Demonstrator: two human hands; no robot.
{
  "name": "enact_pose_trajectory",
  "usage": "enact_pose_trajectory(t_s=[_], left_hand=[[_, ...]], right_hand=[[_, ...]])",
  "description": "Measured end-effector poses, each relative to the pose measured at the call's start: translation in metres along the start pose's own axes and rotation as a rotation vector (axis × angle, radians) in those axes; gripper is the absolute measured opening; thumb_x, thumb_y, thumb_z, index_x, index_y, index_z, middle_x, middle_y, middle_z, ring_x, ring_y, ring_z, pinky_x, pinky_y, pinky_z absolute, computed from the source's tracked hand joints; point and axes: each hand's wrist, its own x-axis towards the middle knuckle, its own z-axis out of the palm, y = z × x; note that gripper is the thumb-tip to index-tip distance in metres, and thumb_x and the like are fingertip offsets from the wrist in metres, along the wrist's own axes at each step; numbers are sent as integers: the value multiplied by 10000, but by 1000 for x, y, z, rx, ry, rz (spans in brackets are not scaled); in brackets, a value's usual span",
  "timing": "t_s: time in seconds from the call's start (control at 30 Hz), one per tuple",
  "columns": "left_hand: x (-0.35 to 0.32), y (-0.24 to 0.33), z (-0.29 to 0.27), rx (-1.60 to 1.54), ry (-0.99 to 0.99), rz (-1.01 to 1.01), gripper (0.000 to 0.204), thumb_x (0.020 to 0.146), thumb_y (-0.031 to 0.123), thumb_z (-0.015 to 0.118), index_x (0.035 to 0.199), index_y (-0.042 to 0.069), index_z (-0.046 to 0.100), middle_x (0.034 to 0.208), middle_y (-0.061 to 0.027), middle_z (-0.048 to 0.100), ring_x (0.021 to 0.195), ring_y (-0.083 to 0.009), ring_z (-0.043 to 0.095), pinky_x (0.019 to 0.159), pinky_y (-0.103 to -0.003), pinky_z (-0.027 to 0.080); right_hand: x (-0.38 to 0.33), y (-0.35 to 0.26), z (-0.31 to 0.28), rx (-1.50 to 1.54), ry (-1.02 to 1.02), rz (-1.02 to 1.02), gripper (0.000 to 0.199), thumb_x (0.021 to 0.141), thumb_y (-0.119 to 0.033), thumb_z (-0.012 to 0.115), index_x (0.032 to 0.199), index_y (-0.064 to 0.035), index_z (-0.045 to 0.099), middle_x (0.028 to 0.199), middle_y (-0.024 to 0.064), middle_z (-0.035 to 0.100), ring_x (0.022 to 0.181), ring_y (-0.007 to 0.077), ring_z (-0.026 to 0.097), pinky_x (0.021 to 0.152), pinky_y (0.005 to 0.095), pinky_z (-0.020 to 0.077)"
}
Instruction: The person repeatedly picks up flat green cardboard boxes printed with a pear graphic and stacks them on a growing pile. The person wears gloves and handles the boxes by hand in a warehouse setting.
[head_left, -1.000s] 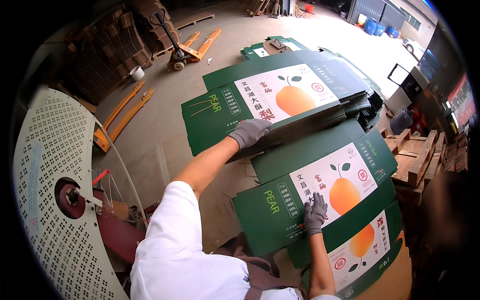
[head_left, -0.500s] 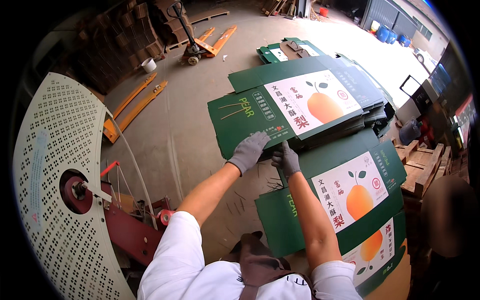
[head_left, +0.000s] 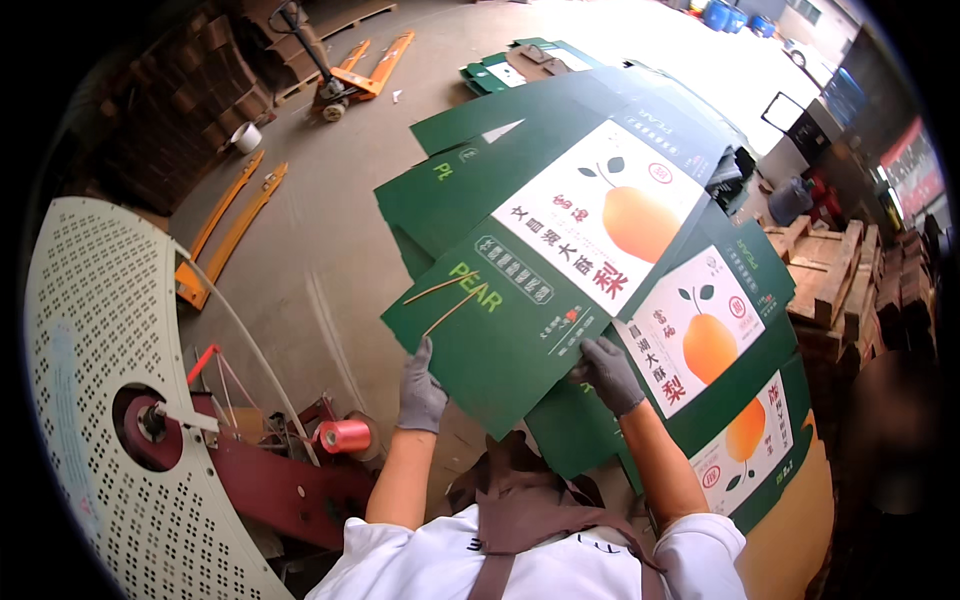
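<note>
cardboard is filling both your hands: one flat, dark green and white, pear-printed box blank (head_left: 560, 250) is lying skewed at twelve o'clock, carrying two thin brown strips (head_left: 450, 314). your grey-gloved left hand (head_left: 422, 393) is holding its near edge at eleven, your grey-gloved right hand (head_left: 610, 377) toward one; fingers seem to be pinching narrowly, though i cannot tell how they are sitting underneath. that one blank is being handled, apparently not yet free of the dark green cardboard stack (head_left: 430, 200) it is overlapping. left unheld, two more green pear-printed blanks (head_left: 710, 345) are showing at one and two o'clock; lower layers are hiding, so i cannot count them. one shiny red spool (head_left: 345, 436) is sitting at ten.
</note>
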Motion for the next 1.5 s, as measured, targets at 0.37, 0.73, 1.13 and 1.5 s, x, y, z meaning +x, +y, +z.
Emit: enact_pose_trajectory(t_s=[0.37, 0.73, 1.13, 1.5], left_hand=[[-39, -54, -44, 4, -268, -300, 256, 1020, 43, 523, 1265, 26, 598, 1186, -91, 684, 1040, -201, 689, 900, -324, 588], [-43, -170, -21, 117, -319, -684, 277, 1020, 83, 547, 1290, 26, 578, 1194, -101, 681, 1020, -215, 694, 890, -363, 592], [-30, -173, -11, 780, -61, -105, 496, 1011, 276, 596, 1371, -46, 483, 1237, -128, 626, 1157, -225, 580, 990, -335, 461], [-41, -112, 153, -157, -150, -497, 602, 1015, 593, 434, 1391, 123, 442, 1297, -57, 515, 1197, -230, 498, 1088, -552, 374]], right_hand=[[24, -21, -128, 292, 490, -388, 216, 1005, -213, 556, 1059, -19, 633, 811, 11, 652, 595, 81, 585, 487, 222, 430], [-74, 108, -285, 395, 949, -329, 182, 976, -130, 587, 999, 49, 614, 968, 126, 668, 840, 222, 671, 737, 346, 568], [-99, 44, -283, -978, 1272, -181, 398, 946, -406, 623, 1011, -14, 654, 913, 206, 706, 829, 380, 682, 749, 440, 526], [-133, 38, 63, -1316, 231, -825, 293, 842, -365, 728, 839, -105, 591, 784, 78, 612, 695, 245, 654, 601, 381, 515]])
